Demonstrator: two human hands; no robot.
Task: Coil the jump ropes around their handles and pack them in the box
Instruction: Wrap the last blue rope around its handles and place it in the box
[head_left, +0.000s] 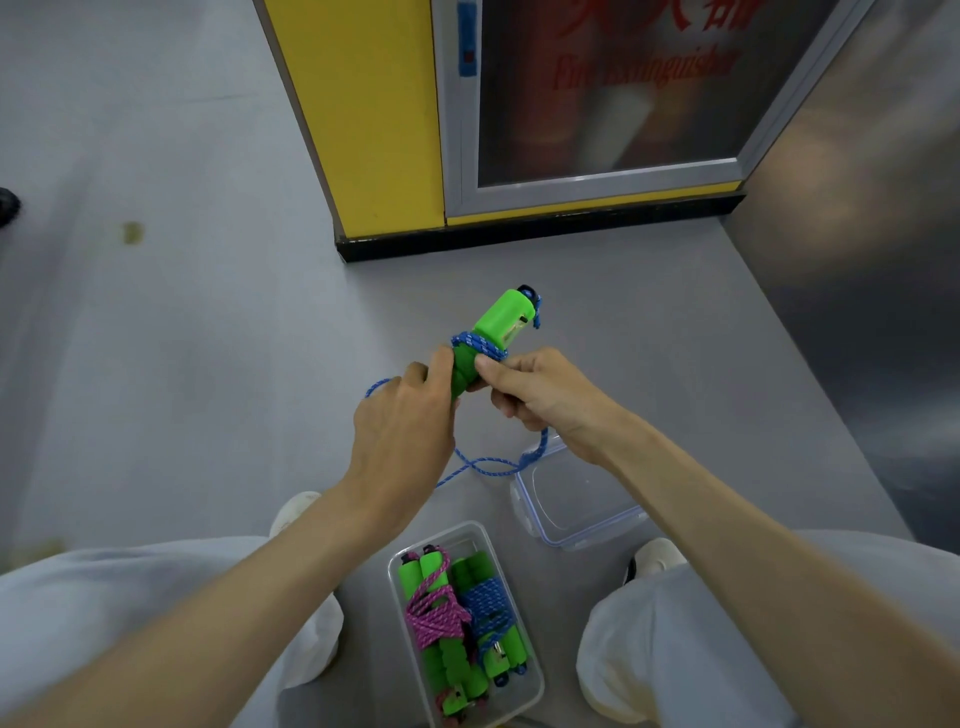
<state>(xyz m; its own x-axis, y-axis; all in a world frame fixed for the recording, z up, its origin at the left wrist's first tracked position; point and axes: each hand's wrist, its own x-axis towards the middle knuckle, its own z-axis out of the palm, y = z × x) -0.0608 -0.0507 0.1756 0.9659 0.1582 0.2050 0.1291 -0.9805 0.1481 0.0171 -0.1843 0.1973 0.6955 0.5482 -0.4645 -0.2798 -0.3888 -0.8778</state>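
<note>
Mid-frame, the left hand grips the green handles; the right hand pinches the blue rope wound round them.

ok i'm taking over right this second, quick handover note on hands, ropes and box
Left hand grips the green handles; right hand pinches the blue rope by them.
Done: a few turns are wound; the loose tail hangs below the hands. The box already holds a coiled pink rope and a coiled second blue rope.
What looks like its clear lid lies beside it.
Left: finish winding, pack this one.
</note>
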